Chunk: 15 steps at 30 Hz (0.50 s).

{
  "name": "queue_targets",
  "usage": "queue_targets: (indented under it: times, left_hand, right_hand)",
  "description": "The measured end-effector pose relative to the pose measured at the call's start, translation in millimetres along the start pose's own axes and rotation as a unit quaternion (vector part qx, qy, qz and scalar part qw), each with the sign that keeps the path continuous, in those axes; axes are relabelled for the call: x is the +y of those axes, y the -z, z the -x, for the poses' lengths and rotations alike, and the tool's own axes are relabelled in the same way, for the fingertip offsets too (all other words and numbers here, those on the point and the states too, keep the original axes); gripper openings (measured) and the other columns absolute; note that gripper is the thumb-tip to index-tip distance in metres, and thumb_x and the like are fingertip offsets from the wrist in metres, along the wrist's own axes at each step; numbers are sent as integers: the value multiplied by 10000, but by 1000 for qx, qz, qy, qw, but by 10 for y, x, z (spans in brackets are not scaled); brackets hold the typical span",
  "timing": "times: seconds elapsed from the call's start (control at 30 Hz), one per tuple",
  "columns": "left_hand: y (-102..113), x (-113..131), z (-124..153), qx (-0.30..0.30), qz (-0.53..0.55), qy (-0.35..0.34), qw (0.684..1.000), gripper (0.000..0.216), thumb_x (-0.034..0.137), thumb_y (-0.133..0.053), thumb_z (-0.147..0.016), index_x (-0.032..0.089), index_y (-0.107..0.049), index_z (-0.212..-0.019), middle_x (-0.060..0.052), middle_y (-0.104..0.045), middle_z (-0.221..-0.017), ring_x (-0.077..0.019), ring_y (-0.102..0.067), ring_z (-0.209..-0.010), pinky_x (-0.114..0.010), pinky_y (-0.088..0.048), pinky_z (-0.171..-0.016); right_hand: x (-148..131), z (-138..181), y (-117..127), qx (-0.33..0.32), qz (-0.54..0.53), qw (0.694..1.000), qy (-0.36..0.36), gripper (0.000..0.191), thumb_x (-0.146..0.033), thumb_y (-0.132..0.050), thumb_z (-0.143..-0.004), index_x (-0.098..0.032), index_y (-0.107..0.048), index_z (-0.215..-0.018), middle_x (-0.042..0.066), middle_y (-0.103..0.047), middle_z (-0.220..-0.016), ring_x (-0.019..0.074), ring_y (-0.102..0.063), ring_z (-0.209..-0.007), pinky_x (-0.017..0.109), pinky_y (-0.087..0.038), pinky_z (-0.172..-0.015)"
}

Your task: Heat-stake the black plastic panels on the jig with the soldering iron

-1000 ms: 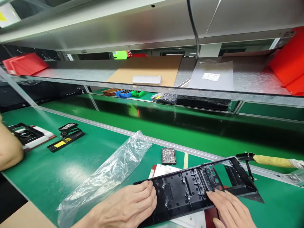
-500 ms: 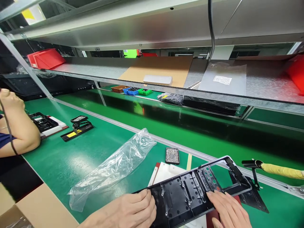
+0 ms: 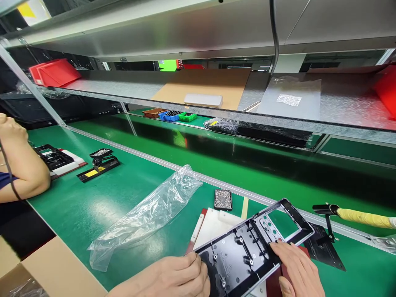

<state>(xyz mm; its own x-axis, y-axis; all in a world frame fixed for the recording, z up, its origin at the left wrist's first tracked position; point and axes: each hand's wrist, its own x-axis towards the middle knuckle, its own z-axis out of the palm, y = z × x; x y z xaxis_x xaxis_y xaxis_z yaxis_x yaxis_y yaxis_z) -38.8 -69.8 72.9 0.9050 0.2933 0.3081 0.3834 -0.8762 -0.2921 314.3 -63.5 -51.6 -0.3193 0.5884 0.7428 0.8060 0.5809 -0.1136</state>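
A long black plastic housing (image 3: 230, 264), with a rectangular window at its far end and screw posts inside, is held tilted over a white and red fixture (image 3: 213, 225). My left hand (image 3: 176, 274) grips the near left end, its fingers curled over the edge. On the right edge, beside the small round holes, my right hand (image 3: 297, 266) holds the housing with fingers on top and thumb below. Part of the fixture is hidden under the housing. Just behind the fixture lies a small black tray of screws (image 3: 223, 199).
A clear plastic bag (image 3: 148, 218) lies to the left. A yellow-wrapped tool (image 3: 361, 216) rests in a black stand (image 3: 328, 245) at right. Further left are another stand (image 3: 99, 167) and a co-worker's arm (image 3: 26, 165). A cardboard box (image 3: 58, 268) stands at lower left; a metal shelf (image 3: 123, 88) spans above.
The housing has turned slightly, its windowed far end shifting left and up, and its inner face now catches more light. Both hands keep hold of it. The camera view has shifted slightly.
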Motion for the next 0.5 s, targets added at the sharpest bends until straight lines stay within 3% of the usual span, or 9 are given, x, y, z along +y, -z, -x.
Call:
queue_targets:
  times: [0.13, 0.27, 0.4, 0.5]
  left_hand:
    - [33, -15, -18, -5, 4, 1, 1000, 244, 103, -466, -1036, 139, -682, -1143, -88, -726, -1122, -185, -661, -1004, -309, -557, -982]
    - [95, -18, -37, -19, -29, 5, 999, 304, 16, -450, -1007, 152, -683, -1147, -51, -720, -1128, -172, -646, -1010, -293, -553, -984]
    - [161, -37, -63, -40, -30, 13, 999, 221, 41, -573, -985, 162, -675, -1139, -18, -704, -1115, -139, -630, -993, -256, -529, -1020]
    - [174, -62, -73, -17, -10, 12, 1000, 145, 74, -625, -974, 166, -675, -1074, 12, -688, -1028, -131, -608, -915, -249, -523, -983]
  right_hand:
    - [7, 8, -27, -1, -3, 1000, -3, 469, -427, -361, -1067, -130, -597, -1344, 132, -638, -1308, 310, -597, -1201, 452, -403, -1064]
    - [-6, 3, -23, -2, -4, 1000, -14, 466, -425, -352, -1069, -146, -589, -1356, 127, -640, -1314, 314, -601, -1215, 459, -415, -1065]
    - [-17, 2, -6, -11, 4, 1000, -12, 479, -426, -343, -1080, -129, -574, -1376, 138, -626, -1327, 310, -580, -1243, 452, -412, -1078]
    - [-25, 8, -6, -12, -1, 1000, -22, 498, -430, -319, -1090, -114, -562, -1389, 148, -603, -1351, 308, -555, -1268, 455, -395, -1092]
